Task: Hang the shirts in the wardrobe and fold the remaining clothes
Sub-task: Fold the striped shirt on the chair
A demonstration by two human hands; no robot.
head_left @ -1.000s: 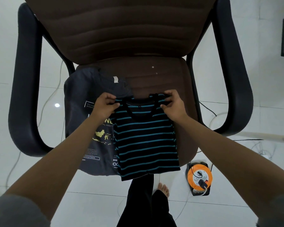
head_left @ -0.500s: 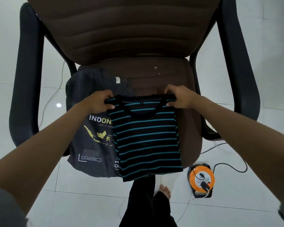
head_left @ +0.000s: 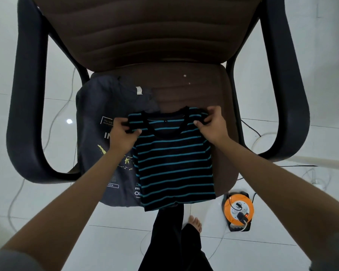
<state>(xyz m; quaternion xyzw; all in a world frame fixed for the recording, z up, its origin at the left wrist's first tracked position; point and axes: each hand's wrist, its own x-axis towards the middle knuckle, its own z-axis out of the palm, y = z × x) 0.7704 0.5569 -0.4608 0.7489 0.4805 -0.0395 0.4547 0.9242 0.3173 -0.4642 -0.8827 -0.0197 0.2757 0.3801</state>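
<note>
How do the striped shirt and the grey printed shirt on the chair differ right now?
The striped shirt is black with teal bands; the grey printed shirt is plain grey with yellow and white graphics. The left hand and right hand grip the striped shirt's shoulders; nothing holds the grey one. The striped shirt overlaps the grey shirt's right side. Both lie on the chair seat, hems hanging off the front.

Grey short sleeves [head_left: 6, 259] edge both upper arms. Black trousers [head_left: 176, 241], seemingly loose. One bare foot [head_left: 195, 223] shows.
</note>
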